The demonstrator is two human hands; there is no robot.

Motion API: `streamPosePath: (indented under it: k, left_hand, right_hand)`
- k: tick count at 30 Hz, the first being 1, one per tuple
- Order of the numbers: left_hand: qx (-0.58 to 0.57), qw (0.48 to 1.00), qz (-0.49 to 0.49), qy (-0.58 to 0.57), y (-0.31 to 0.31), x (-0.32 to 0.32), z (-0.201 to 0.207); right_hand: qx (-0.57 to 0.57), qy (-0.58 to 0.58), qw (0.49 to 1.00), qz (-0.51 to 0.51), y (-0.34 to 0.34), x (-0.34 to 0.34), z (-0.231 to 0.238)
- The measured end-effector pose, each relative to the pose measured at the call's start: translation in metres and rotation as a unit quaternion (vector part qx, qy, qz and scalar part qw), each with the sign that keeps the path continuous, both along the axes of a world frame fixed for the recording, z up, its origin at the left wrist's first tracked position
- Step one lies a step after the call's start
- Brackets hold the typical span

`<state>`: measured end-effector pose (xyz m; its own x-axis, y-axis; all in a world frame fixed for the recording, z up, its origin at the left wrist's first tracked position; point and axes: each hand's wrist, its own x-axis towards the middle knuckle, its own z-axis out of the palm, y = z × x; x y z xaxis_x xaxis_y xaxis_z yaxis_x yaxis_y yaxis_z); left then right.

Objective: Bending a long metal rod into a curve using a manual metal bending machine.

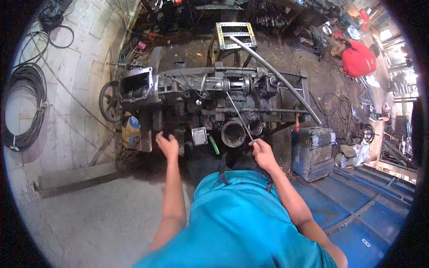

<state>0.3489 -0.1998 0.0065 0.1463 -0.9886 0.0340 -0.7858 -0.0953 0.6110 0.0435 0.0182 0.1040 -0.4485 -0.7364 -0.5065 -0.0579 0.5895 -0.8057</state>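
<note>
My right hand (264,154) grips the near end of a thin metal rod (240,117). The rod slants away and to the left, and its far tip is at a shiny cylindrical metal part (237,85) on an old, greasy lathe (178,85). Whether the tip touches the part, I cannot tell. In front of the lathe's left side, my left hand (167,145) is empty, its fingers apart. Between my hands lie a small square metal tray (199,136), a green strip (213,145) and a round, open metal cylinder (233,134).
A long grey pipe (277,73) leans from a perforated metal stand (234,35) across the lathe's right end. A dark ribbed metal block (313,152) stands at my right. Coiled black cable (27,107) hangs on the left wall. Far right, there is a red bundle (359,59).
</note>
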Motion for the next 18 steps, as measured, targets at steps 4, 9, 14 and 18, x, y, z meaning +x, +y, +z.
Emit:
streamPosePath:
  k: [4, 9, 14, 18]
  left_hand:
    - [0.051, 0.998, -0.003, 0.04, 0.031, -0.046, 0.01]
    - [0.067, 0.995, -0.027, 0.068, 0.045, -0.066, 0.008]
    - [0.118, 0.99, -0.052, 0.051, 0.052, -0.075, 0.025]
    - [0.07, 0.994, -0.075, 0.029, 0.054, -0.071, 0.021]
  right_hand:
    - [0.017, -0.167, 0.985, -0.05, 0.001, -0.021, 0.016]
    - [0.02, -0.296, 0.95, -0.097, -0.017, -0.026, 0.023]
    - [-0.004, -0.31, 0.945, -0.106, -0.022, -0.027, 0.036]
    - [-0.003, -0.307, 0.946, -0.109, -0.037, -0.038, 0.041]
